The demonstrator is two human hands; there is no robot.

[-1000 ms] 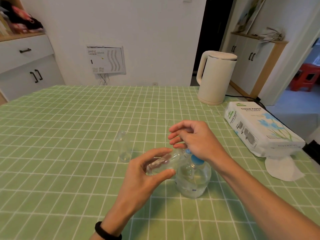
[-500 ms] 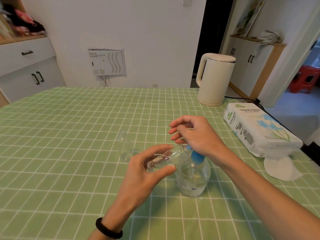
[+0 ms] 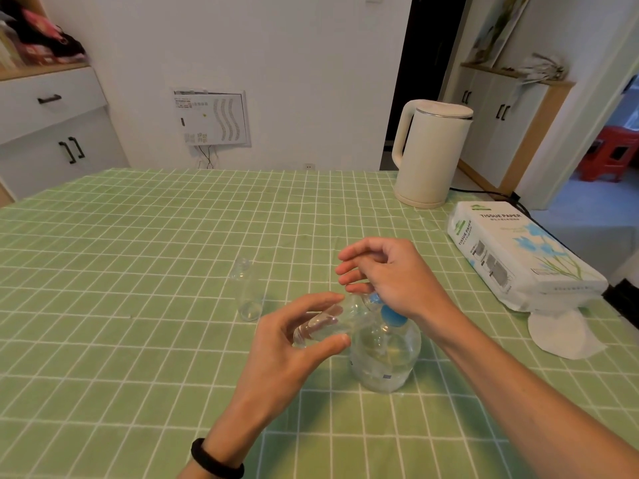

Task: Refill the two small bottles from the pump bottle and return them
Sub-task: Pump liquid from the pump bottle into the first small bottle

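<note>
Gripping a small clear bottle (image 3: 328, 323) between thumb and fingertips, the left hand (image 3: 294, 354) holds it tilted nearly on its side, its mouth pointing toward two o'clock and meeting the blue nozzle of the pump bottle (image 3: 385, 354). That hand wears a black band (image 3: 216, 459) at the wrist. The right hand (image 3: 387, 274) sits on top of the blue pump head, palm down, fingers loosely curled and spread toward nine o'clock; the heel of the hand covers the pump, so how firmly it presses cannot be told, but it is not closed around anything. The pump bottle stands upright on the green checked tablecloth (image 3: 138, 271), clear-walled with liquid in its lower part. At about ten o'clock from the left hand, a second small clear bottle (image 3: 247, 292) stands upright and apart from both hands, with no cap visible on it. Farther out at one o'clock, a cream electric kettle (image 3: 428, 153) stands at the table's far edge with its cord running off to the right. At three o'clock a pack of tissue paper (image 3: 518, 261) lies flat, and a loose white tissue (image 3: 563, 333) lies on the cloth just beside its near end.
</note>
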